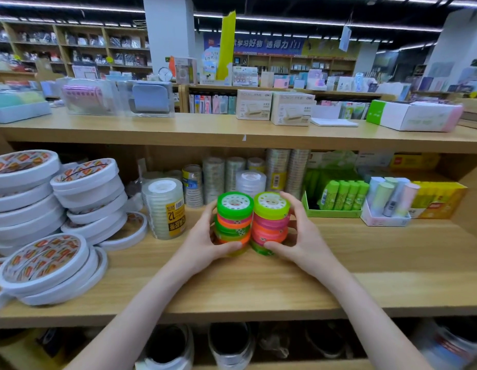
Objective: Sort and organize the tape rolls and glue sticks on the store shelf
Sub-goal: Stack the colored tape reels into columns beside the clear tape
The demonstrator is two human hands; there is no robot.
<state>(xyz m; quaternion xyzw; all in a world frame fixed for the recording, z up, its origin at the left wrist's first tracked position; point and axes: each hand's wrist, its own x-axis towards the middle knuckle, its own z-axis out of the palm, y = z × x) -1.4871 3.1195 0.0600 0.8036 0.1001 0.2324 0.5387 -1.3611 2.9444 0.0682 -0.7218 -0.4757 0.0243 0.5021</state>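
- Left hand [205,237]: curled round the left stack [234,222] of coloured tape rolls, thumb across its front near the base, fingers reaching behind.
- Right hand [298,237]: held the right stack [270,222] likewise, thumb low at the front, fingers wrapped over its far side.
- Stacks: two upright columns, long axis vertical, standing on the shelf [258,284] side by side and touching or nearly so; directly ahead of the person, between the hands, each hand equally near its own column. Lower rolls sat slightly askew, so either column looked liable to shear if pushed low.
- Open room: bare board in front of the stacks to the front edge, and to the right as far as the glue tray; little gap behind, where clear rolls [213,180] stood packed to the back.
- Left neighbour: a wrapped clear pack [164,208], just beside the left hand; beyond it, leaning piles of wide white rolls [88,193], some slumped toward the front edge.
- Right neighbour: green tray of glue sticks [344,194], near but apart; pastel sticks [389,198] and a yellow box [440,200] further right.
- Judgement: the pair seemed about to be squared up or slid together; backward travel looked limited.
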